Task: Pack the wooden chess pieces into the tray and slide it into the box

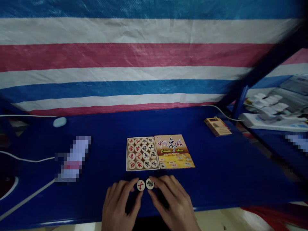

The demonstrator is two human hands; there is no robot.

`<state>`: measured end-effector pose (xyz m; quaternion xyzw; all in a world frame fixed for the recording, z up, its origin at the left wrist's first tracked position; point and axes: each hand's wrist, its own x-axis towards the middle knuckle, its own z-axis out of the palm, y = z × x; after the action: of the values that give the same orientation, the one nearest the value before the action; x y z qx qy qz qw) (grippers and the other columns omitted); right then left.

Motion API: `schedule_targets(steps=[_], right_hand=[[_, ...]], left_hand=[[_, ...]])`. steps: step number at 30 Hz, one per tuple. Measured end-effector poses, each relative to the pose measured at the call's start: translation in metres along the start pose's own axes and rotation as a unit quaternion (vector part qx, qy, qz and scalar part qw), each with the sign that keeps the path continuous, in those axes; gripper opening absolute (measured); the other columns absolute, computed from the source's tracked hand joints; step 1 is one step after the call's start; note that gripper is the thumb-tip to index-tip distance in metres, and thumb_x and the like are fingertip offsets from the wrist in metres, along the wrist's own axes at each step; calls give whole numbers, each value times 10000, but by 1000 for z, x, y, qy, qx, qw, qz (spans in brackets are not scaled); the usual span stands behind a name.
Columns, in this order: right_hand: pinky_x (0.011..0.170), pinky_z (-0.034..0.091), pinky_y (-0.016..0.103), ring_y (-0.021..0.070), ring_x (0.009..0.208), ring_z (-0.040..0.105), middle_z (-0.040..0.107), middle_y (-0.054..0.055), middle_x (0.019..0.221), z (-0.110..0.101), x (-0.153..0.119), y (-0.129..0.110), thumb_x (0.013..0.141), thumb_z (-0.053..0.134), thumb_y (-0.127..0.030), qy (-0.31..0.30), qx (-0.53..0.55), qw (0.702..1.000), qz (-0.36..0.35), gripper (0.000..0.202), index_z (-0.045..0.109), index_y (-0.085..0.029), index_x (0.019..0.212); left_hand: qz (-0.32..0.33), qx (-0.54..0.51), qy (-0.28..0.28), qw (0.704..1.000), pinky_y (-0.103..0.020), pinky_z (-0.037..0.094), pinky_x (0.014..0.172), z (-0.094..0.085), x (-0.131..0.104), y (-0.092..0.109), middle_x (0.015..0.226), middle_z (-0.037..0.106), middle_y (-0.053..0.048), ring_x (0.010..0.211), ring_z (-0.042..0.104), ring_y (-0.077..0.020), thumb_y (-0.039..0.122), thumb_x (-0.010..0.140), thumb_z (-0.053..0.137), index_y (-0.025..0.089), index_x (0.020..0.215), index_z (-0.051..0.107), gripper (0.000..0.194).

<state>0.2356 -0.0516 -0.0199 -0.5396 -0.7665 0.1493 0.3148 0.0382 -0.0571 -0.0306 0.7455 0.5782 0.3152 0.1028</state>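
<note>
Between thumb and index finger, my left hand [121, 200] grips a round Chinese chess piece [141, 185] with a red character. Beside it, my right hand [172, 199] pinches another chess piece [149, 183], marked in black. The two pieces sit side by side, faces up, close to the front edge of the blue table. Just beyond them is an open box [127, 160] filled with rows of pieces, red characters in the left columns and black in the right ones. Its printed lid [176, 160], reading "Chinese chess", adjoins the box on the right.
On the blue table [108, 125], a pixelated phone-like object [75, 158] lies left with a white cable. A pale blue case [60, 122] rests at back left, a small card box [218, 126] at back right. A striped sheet [144, 54] hangs behind; a power strip [269, 122] is far right.
</note>
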Motion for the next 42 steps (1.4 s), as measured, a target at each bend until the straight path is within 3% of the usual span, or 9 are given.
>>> schedule_targets(steps=[5,10,15,20,27,33,38,42], right_hand=[[778,592,430,245,890,672,692,66,1030,3,4,2,979,564,-270,-2,19,1000,7,335,592,-275,1313],[789,581,393,225,908,653,675,58,983,-2,13,0,980,561,-244,45,45,998,16,290,617,-264,1263],[800,545,372,189,820,627,650,31,897,-1,34,0,978,602,-293,94,-10,995,22,270,652,-264,1242],[694,506,345,193,757,599,635,23,823,3,48,-1,964,615,-403,85,-59,993,50,209,721,-274,1090],[667,491,320,180,730,589,593,-1,736,3,49,-1,952,629,-398,95,-37,993,68,186,728,-276,1051],[707,500,289,130,669,550,532,-35,683,-10,36,-2,937,668,-269,143,30,988,44,209,694,-249,1144],[688,512,294,150,723,596,603,1,786,-11,2,9,945,653,-245,91,-1,995,30,278,640,-225,1223],[731,532,325,174,765,635,644,24,842,-4,-11,15,968,616,-267,67,-37,997,21,288,620,-222,1253]], left_hand=[[1,-7,-10,1000,-388,528,720,2,8,-1,952,717,-6,775,680,-211,264,946,614,336,1320,574,383],[2,-9,35,999,-372,520,740,-3,18,5,1031,707,-19,806,669,-198,270,965,599,317,1301,577,340],[-22,14,59,998,-339,482,755,-8,37,10,877,664,8,780,643,-173,311,977,605,297,1219,636,245],[-26,59,37,997,-338,427,703,-4,53,9,760,616,32,679,605,-162,363,964,618,290,1107,690,176],[-22,77,41,996,-341,411,700,-1,56,5,704,578,42,661,583,-162,391,962,625,281,1103,690,191],[9,49,97,994,-325,430,736,-18,40,8,740,619,36,684,594,-134,321,975,629,266,1191,662,226],[1,53,74,996,-313,450,735,-19,5,1,830,693,-6,734,636,-145,335,1005,564,253,1194,668,231],[-8,65,51,997,-311,460,731,-10,-7,-3,827,694,-8,729,647,-149,350,1010,543,249,1291,626,309]])
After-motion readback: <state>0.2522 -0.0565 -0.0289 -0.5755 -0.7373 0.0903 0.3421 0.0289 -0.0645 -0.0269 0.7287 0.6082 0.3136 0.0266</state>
